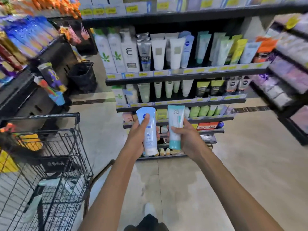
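Note:
My left hand [137,136] grips a light blue tube [148,130] with its white cap pointing down, thumb across the front. My right hand [187,136] grips a white and teal tube [175,125] with a teal cap at the bottom. Both tubes stand upright, side by side, in front of the lower shelves. The two tubes are a little apart and do not touch.
A shelf unit [183,75] of skincare tubes and bottles stands straight ahead. A black wire shopping cart [55,157] holding a few items is at the lower left. Snack shelves [25,47] line the left, another rack [290,69] the right. A black basket [83,75] sits on the floor.

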Tool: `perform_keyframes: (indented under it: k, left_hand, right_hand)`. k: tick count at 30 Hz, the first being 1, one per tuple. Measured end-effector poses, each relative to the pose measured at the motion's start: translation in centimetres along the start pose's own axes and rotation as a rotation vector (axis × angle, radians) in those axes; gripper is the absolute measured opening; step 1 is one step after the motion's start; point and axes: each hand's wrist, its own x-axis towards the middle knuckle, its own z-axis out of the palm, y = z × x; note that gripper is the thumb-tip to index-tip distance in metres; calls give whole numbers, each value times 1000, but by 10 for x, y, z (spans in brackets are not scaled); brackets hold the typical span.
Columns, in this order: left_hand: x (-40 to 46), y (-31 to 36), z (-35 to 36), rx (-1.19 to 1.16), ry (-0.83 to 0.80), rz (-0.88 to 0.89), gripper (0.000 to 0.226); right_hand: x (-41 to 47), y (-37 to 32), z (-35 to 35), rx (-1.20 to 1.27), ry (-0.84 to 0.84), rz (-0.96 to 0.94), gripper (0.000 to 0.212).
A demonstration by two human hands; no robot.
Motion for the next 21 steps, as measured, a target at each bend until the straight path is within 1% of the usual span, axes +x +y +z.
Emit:
perform_keyframes:
  k: [4, 6, 10, 15, 17, 18, 21]
  left_hand:
    - [18, 1, 20, 10, -59, -28, 37]
    - [30, 3, 28, 15, -90, -29, 37]
    - [54, 10, 44, 18, -122, -33, 32]
    - [90, 26, 60, -6, -196, -64, 22]
    - [105, 30, 63, 5, -245, -56, 21]
    - [113, 31, 63, 11, -276, -47, 26]
    - [133, 36, 70, 15, -354, -38, 54]
  right_hand:
    - [7, -11, -18, -14, 57, -14, 48]
    - [13, -17, -24, -24, 73, -27, 47]
    - [28, -34, -32, -37, 104, -58, 46]
    - [56, -61, -37, -54, 134, -93, 46]
    - [67, -70, -39, -73, 125, -106, 46]
    - [72, -74, -40, -77, 120, -105, 46]
    - [86, -84, -45, -58, 117, -108, 47]
